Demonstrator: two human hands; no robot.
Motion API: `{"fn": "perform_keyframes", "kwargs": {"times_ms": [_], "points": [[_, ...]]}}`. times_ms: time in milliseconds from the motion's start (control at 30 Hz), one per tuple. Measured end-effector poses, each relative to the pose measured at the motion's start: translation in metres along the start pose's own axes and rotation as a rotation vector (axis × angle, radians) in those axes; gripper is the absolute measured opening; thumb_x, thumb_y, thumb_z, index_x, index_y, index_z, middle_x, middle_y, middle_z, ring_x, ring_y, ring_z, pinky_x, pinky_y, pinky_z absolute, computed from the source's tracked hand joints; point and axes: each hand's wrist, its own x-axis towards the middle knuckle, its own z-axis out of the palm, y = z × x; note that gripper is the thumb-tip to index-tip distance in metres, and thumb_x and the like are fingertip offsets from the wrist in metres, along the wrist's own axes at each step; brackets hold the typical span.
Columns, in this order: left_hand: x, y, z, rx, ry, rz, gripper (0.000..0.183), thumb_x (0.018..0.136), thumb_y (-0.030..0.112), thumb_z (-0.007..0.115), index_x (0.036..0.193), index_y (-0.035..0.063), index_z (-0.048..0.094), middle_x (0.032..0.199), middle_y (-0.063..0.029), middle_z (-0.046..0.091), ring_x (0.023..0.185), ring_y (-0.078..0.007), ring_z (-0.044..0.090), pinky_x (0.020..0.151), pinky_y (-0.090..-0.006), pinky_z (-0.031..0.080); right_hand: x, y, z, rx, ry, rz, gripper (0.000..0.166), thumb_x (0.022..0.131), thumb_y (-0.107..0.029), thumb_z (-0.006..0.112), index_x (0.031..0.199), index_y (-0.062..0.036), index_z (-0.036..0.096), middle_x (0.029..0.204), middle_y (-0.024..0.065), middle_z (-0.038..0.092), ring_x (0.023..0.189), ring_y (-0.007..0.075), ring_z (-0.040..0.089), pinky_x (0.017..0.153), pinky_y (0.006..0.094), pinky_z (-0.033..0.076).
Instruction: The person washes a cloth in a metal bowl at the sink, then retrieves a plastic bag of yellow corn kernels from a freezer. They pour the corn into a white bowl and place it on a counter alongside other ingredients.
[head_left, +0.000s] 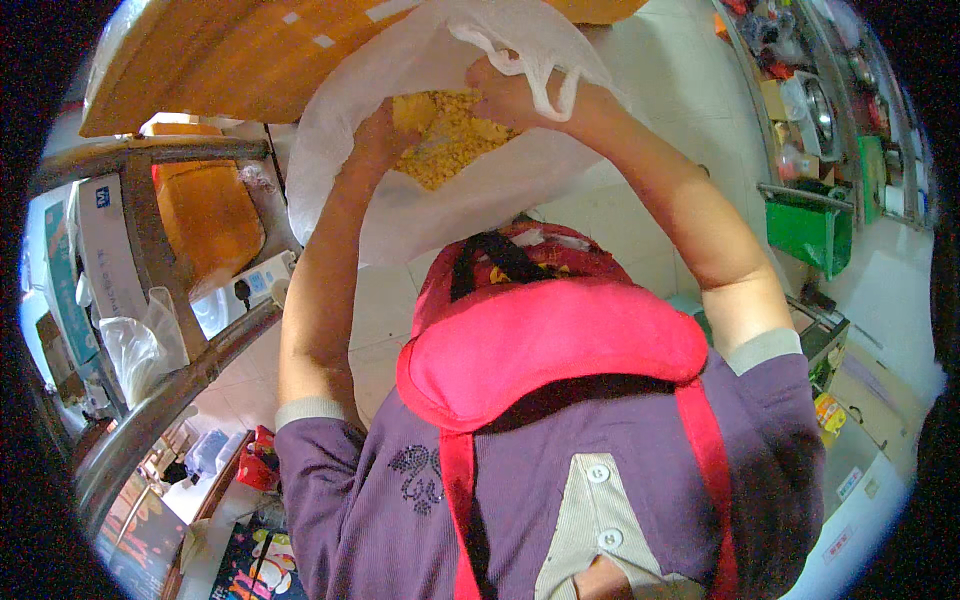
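A large white plastic bag (330, 157) hangs wide at its mouth before me, with yellow-brown crumbly pieces (442, 154) inside. My left hand (386, 135) reaches into the left side of the mouth, beside a smoother yellowish patch (414, 112); its fingers are mostly hidden. Across from it, my right hand (510, 97) is at the upper right of the pieces, fingertips pointing inward. A white handle loop of the bag (559, 94) lies over my right wrist. Whether either hand grips something is unclear.
Cardboard (225, 60) stands at the upper left, above a metal-framed rack with boxes and a power strip (259, 281). To the right are loaded shelves and a green bin (806, 232). A red apron (555, 337) covers my front, close below the bag.
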Motion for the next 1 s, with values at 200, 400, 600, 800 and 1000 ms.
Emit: {"fn": "perform_keyframes", "kwargs": {"times_ms": [200,400,600,800,1000], "points": [[0.02,0.035,-0.051,0.379,-0.204,-0.328,0.059,0.06,0.037,0.068,0.108,0.005,0.054,0.101,-0.0153,0.06,0.095,-0.0296,0.057,0.083,-0.0385,0.044,-0.031,-0.072,-0.077,0.228,-0.303,-0.306,0.033,0.078,-0.02,0.058,0.104,-0.001,0.053,0.098,0.0164,0.057,0.088,0.0318,0.055,0.076,0.0376,0.045],[0.025,-0.019,-0.032,0.6,0.14,0.078,0.044,0.062,0.04,0.065,0.089,0.0058,0.064,0.087,-0.016,0.063,0.084,-0.0323,0.06,0.077,-0.0412,0.047,-0.04,-0.101,-0.112,0.342,-0.306,-0.413,0.025,0.078,-0.016,0.059,0.096,0.0004,0.054,0.092,0.0175,0.056,0.086,0.0346,0.054,0.074,0.0396,0.045],[0.024,0.013,-0.038,0.608,-0.062,-0.068,0.04,0.064,0.027,0.061,0.096,0.0035,0.061,0.096,-0.0145,0.062,0.091,-0.0291,0.059,0.082,-0.0414,0.043,-0.013,-0.097,-0.016,0.167,-0.364,-0.153,0.018,0.074,-0.003,0.047,0.089,0.0034,0.055,0.09,0.0211,0.057,0.085,0.036,0.057,0.074,0.0405,0.047],[0.034,-0.081,-0.02,0.383,-0.134,-0.042,0.042,0.071,0.035,0.058,0.103,0.0083,0.059,0.102,-0.0143,0.061,0.097,-0.0303,0.056,0.087,-0.0452,0.04,0.01,-0.013,0.019,-0.11,-0.22,0.22,0.02,0.077,-0.01,0.048,0.091,-0.0008,0.059,0.094,0.0194,0.059,0.091,0.0326,0.057,0.074,0.0446,0.047],[0.017,-0.038,-0.017,0.15,-0.04,0.027,0.036,0.075,0.029,0.053,0.103,0.0081,0.059,0.104,-0.0159,0.059,0.099,-0.0314,0.055,0.088,-0.0448,0.039,0.012,0.013,0.064,-0.201,-0.091,0.388,0.017,0.075,-0.011,0.052,0.088,-0.002,0.058,0.088,0.0184,0.06,0.087,0.0328,0.058,0.071,0.0447,0.048]]}}
